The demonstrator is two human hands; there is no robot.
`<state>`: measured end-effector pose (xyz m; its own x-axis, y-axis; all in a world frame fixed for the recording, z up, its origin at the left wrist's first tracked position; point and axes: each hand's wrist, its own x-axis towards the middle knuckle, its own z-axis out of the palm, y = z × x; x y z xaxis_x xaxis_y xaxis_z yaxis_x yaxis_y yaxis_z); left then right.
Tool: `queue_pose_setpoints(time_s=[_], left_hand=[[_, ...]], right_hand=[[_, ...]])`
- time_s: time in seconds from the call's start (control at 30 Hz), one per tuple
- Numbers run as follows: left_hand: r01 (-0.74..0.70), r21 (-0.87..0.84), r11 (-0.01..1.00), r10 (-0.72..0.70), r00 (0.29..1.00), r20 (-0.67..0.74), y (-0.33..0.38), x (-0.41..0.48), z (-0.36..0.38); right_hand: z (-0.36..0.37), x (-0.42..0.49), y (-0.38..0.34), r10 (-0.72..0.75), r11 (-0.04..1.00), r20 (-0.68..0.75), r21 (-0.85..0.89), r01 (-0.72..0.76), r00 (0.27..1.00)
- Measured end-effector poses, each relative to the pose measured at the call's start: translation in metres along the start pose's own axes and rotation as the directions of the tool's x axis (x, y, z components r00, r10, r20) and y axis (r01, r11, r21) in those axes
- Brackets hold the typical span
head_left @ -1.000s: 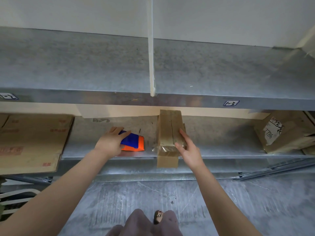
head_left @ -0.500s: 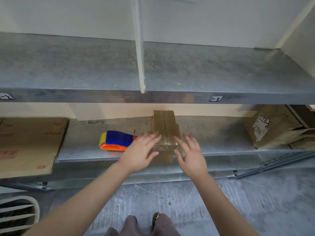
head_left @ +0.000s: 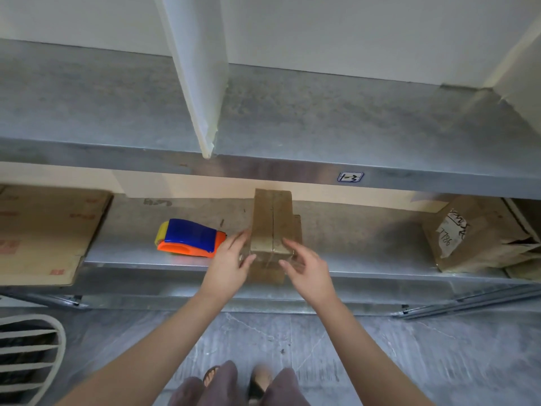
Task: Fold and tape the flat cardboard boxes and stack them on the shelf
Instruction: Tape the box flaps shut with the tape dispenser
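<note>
Brown taped cardboard box (head_left: 272, 224) lies on the lower grey metal shelf (head_left: 380, 259), long axis near-to-far. Left hand (head_left: 231, 265) touches its near left side, right hand (head_left: 307, 271) just beside its right; both loosely spread, gripping nothing.

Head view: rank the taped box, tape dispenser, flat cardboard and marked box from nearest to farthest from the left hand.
From the left hand:
1. taped box, right at its fingers.
2. tape dispenser, just to its left.
3. flat cardboard, far left.
4. marked box, far right.
</note>
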<state>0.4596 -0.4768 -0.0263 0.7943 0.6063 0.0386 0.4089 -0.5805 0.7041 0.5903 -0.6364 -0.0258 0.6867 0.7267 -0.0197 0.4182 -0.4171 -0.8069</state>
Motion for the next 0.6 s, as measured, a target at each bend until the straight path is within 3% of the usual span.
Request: queue_pose_setpoints(time_s=[0.17, 0.3, 0.5, 0.6], left_hand=[[0.22, -0.23, 0.948, -0.19, 0.971, 0.143, 0.007, -0.01, 0.016], [0.282, -0.421, 0.862, -0.156, 0.938, 0.308, 0.009, -0.015, 0.028], [0.315, -0.329, 0.89, -0.179, 0.906, 0.384, -0.001, -0.005, 0.014], [0.202, -0.161, 0.966, -0.151, 0.947, 0.282, 0.001, 0.01, 0.002]], right_hand=[[0.003, 0.006, 0.005, 0.167, 0.957, 0.034, 0.234, -0.171, 0.985], [0.011, 0.001, 0.007, 0.154, 0.945, 0.033, 0.288, -0.157, 0.988], [-0.001, -0.001, 0.011, 0.121, 0.897, 0.097, 0.416, -0.151, 0.988], [-0.014, 0.005, 0.008, 0.111, 0.937, 0.096, 0.322, -0.137, 0.989]])
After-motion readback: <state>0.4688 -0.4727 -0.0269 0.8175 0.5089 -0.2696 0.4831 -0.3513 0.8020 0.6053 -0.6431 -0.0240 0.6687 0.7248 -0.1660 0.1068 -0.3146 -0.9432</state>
